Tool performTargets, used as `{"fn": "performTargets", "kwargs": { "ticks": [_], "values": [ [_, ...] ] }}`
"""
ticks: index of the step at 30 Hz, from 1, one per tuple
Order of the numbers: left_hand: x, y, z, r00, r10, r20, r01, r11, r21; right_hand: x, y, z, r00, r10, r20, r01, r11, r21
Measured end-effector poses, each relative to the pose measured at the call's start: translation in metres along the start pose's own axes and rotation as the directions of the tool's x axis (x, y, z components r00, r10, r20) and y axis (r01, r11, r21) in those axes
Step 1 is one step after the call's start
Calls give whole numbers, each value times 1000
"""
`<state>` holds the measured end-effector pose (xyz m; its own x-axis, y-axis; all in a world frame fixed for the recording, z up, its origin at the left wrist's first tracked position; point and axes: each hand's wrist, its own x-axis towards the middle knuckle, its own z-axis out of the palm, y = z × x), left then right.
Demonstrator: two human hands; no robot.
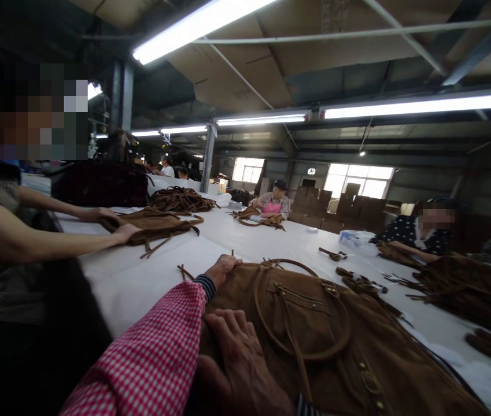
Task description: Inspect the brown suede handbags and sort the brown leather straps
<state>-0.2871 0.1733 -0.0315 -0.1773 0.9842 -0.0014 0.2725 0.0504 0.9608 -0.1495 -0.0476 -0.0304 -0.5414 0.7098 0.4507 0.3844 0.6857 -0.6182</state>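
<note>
A brown suede-like handbag (301, 312) lies flat on the white table in front of me, with round handles, a zipped front pocket and metal buckles. My left hand (224, 269), below a striped cuff and a pink checked sleeve, grips the bag's far left corner with its fingers closed. Nearer to me, my right hand (239, 349) rests on the bag's left side, palm down, fingers stretched out. A long strap (294, 335) hangs down across the bag's front.
At left, a co-worker's hands (126, 233) handle another brown bag (154, 222). Behind it lies a pile of straps (182, 199). Two more people work across the white table (119, 294). More brown bags (471, 289) and strap pieces (360, 283) lie at right, near a clear plastic bag (358, 241).
</note>
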Motion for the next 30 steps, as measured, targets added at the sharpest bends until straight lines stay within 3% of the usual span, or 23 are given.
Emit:
{"fn": "performTargets", "kwargs": {
  "ticks": [4,10,18,22,30],
  "values": [
    [4,-7,-2,997,-11,78,5,997,72,0,0,-1,1000,-11,6,11,1000,-26],
    [-2,-22,-9,986,92,141,-125,961,245,-1,-5,-5,998,46,35,-45,998,-40],
    [-16,-4,-15,956,280,87,-275,756,595,-4,-1,-3,1000,23,-2,-23,997,-76],
    [-20,5,-14,926,351,142,-352,660,663,-4,-1,-4,1000,17,21,-16,996,-88],
    [-9,-2,-13,956,218,197,-293,652,699,-6,-5,-8,997,44,70,-39,996,-76]
  ]
}}
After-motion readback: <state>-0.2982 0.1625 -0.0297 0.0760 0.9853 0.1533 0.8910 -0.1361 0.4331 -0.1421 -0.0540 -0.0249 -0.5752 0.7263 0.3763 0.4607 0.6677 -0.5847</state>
